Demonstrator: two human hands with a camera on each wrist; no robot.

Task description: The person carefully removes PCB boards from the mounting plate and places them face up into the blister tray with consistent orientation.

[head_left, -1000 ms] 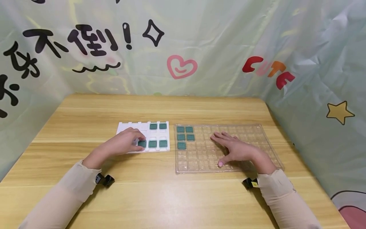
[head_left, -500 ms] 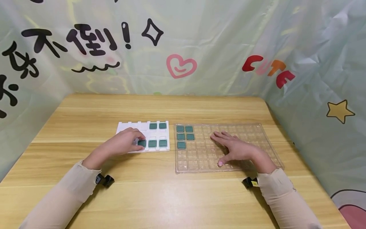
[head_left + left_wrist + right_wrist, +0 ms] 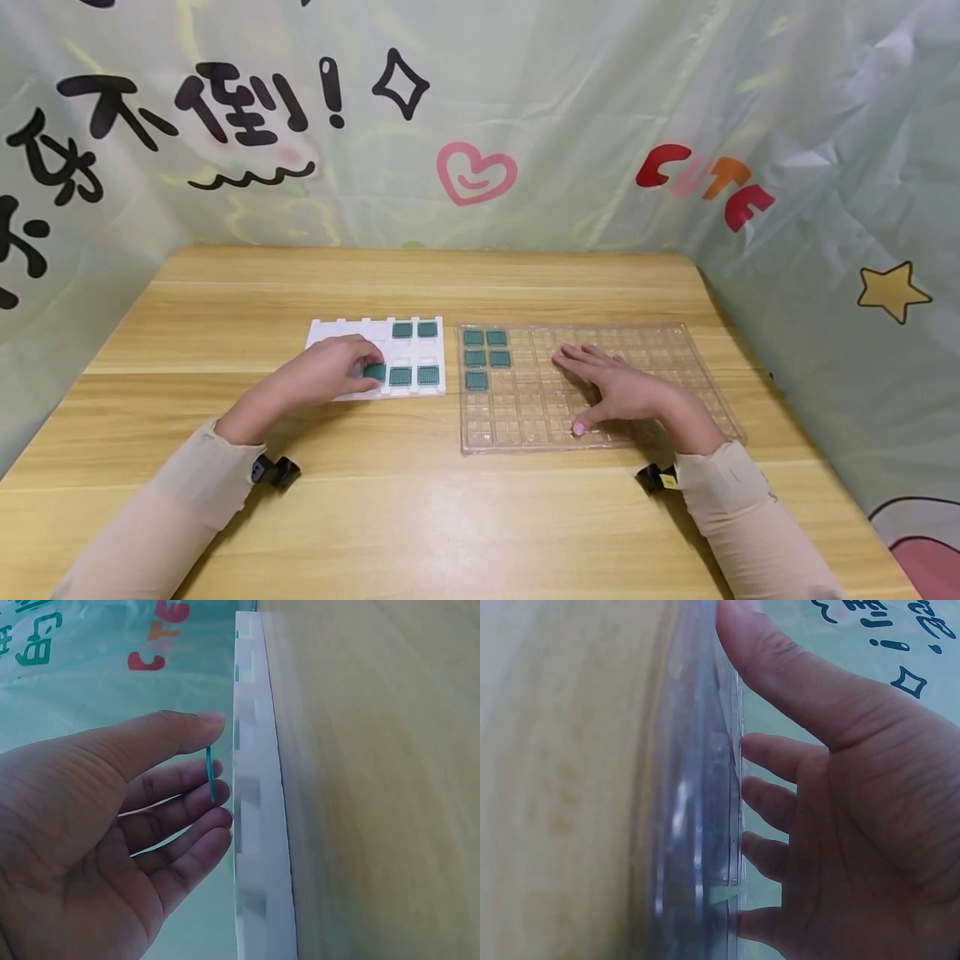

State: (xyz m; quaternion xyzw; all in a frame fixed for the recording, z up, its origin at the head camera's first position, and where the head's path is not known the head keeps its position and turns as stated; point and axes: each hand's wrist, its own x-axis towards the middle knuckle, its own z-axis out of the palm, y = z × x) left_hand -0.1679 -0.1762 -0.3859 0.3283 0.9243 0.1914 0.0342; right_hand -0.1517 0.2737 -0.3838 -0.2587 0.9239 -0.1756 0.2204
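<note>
My left hand point(image 3: 318, 372) pinches a small green circuit board point(image 3: 211, 776) by its edges between thumb and fingertips. In the left wrist view the board appears edge-on, a small gap away from the white tray point(image 3: 262, 810). That tray still bears several like boards point(image 3: 400, 377) in its front and back rows; the hand covers its left part. To the right lies a clear plastic tray point(image 3: 521, 408) with many square pockets, several green boards point(image 3: 476, 358) sitting in its left columns. My right hand point(image 3: 626, 393) rests on the clear tray, fingers spread, holding nothing.
Both trays lie side by side on the wooden table point(image 3: 465, 517), a narrow strip of wood between them. A printed cloth point(image 3: 562, 108) hangs behind and at both sides. Small black wrist cameras point(image 3: 276, 473) sit at the cuffs.
The green circuit board in my left fingers has risen slightly and shifted a little right from its place in the white tray. My right hand stays put.
</note>
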